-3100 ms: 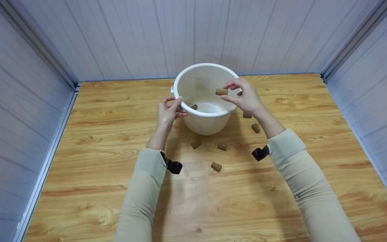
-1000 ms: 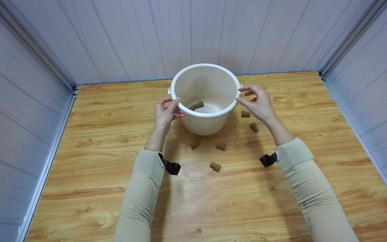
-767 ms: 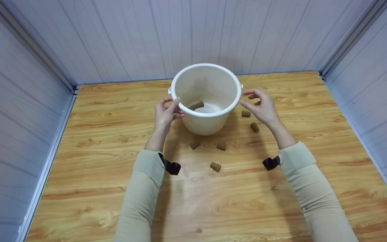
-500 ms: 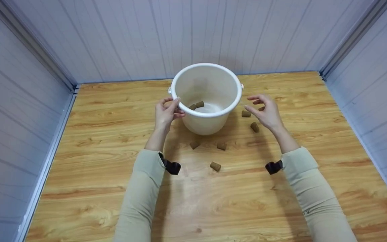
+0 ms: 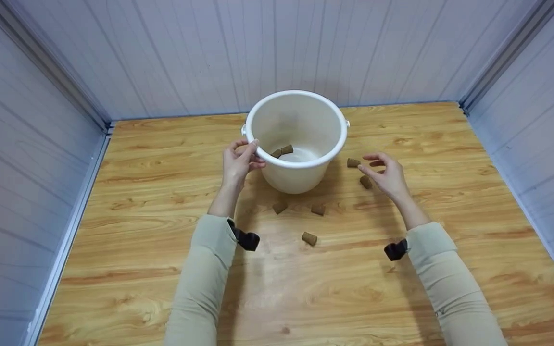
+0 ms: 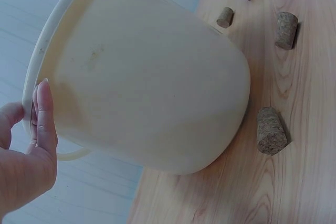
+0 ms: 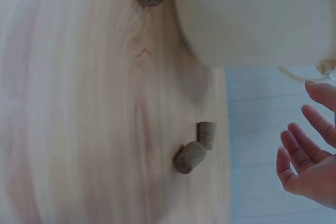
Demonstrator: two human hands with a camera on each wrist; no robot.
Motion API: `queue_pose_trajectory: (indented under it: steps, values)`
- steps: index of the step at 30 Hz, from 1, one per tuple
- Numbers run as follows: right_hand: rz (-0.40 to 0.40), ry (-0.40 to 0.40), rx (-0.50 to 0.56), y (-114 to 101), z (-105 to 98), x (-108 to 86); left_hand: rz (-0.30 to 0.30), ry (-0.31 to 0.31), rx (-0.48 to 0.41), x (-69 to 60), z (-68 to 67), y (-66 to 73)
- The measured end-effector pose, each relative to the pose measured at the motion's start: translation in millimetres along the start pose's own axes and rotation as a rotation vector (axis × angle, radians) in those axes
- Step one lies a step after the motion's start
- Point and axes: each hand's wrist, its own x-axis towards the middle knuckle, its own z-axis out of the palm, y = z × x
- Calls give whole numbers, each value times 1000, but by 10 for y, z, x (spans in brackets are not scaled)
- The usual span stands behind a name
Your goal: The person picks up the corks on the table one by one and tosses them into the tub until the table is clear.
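A white bucket (image 5: 294,180) stands upright on the wooden surface. My left hand (image 5: 236,166) grips its rim at the left, thumb on top and fingers underneath; the left wrist view shows this hand (image 6: 31,150) at the rim. Inside the bucket lie two corks, one cork (image 5: 286,149) beside another cork (image 5: 276,154). To the bucket's right, my right hand (image 5: 387,178) is held with fingers parted and nothing between them. Its fingertips are close to a cork (image 5: 353,163) and a second cork (image 5: 365,182); whether they touch cannot be told.
In front of the bucket lie a cork (image 5: 280,207), another cork (image 5: 318,210) and a nearer cork (image 5: 309,238). A pale panel wall (image 5: 277,53) rises behind the bucket, with side walls left and right. The wooden surface (image 5: 152,269) extends around the bucket.
The cork my right hand held over the bucket now lies inside it. That hand has drawn back from the rim, right and down toward two corks. My left hand keeps its grip.
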Motion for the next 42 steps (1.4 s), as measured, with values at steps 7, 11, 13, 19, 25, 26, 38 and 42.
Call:
queue_pose_trajectory:
  steps: [7,11,13,19,25,26,38,42]
  values:
    - [40,15,3,222,23,-19,30,-23,58,803,-411,-811]
    - [73,21,-3,330,30,-27,16,-15,40,659,-324,-648]
    - [89,19,-9,368,30,-28,-5,4,26,493,-229,-471]
    - [137,-5,-31,451,26,-22,18,12,-7,209,-85,-200]
    - [169,-30,-29,533,35,-18,-9,34,32,-119,96,117]
    - [172,-32,-28,546,39,-16,-15,30,30,-142,106,142]
    - [218,-71,-38,612,95,3,-36,36,19,39,37,-29]
    - [232,-85,-49,629,93,9,-17,45,23,-131,109,125]
